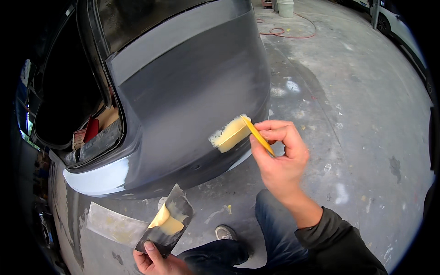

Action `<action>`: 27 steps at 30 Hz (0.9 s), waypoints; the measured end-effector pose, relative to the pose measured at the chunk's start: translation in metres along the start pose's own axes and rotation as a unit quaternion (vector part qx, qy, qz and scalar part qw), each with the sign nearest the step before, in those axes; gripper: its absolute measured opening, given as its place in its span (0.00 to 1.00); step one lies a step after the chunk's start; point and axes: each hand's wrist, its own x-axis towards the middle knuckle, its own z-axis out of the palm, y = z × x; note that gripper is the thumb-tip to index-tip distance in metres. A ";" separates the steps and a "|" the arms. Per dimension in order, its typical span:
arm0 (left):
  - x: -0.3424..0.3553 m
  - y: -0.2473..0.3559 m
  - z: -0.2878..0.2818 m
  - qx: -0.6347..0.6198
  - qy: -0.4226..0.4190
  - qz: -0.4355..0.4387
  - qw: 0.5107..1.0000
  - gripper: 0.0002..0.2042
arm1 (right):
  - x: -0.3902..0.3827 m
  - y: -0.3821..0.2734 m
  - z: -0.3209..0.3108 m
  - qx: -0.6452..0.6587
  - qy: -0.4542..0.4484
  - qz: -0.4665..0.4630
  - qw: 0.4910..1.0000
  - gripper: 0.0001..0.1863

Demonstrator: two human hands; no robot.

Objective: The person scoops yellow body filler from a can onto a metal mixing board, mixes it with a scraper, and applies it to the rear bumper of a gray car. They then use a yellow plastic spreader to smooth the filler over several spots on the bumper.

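Note:
Between the thumb and fingers of my right hand (286, 153) is a yellow plastic spreader (257, 135). Its upper edge touches a patch of pale yellow body filler (231, 135) on the lower corner of a grey car body panel (183, 101). A thin ridge runs along the patch. Low in the picture, my left hand (158, 263) grips a dark flat mixing board (167, 238) by its near end, thumb on top. A blob of the same yellow filler (169, 222) lies on that board. The left fingers are partly hidden beneath it.
A whitish flat sheet (114, 224) shows left of the board. The car's opening (91, 123) holds a red object. On the concrete floor (353, 151) lie a red hose (293, 35) and a pale bucket (285, 8). A white car (403, 27) stands far right. My shoe (224, 232) is below.

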 end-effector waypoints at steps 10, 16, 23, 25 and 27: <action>0.009 -0.006 -0.010 -0.011 0.015 -0.001 1.000 0.05 | -0.008 0.002 0.018 -0.085 0.033 -0.129 0.987 0.16; 0.012 -0.002 -0.005 -0.007 0.028 0.007 1.000 0.05 | -0.015 -0.004 0.027 -0.100 0.018 -0.130 0.986 0.15; 0.016 -0.009 -0.012 0.010 0.043 0.020 0.999 0.06 | -0.038 -0.015 0.044 -0.083 -0.040 -0.173 0.981 0.15; 0.017 -0.010 -0.014 0.006 0.043 0.027 0.999 0.06 | -0.028 -0.018 0.034 -0.073 -0.020 -0.153 0.985 0.14; 0.017 -0.011 -0.016 0.003 0.049 0.029 0.998 0.07 | -0.018 -0.013 0.022 -0.086 0.018 -0.124 0.988 0.14</action>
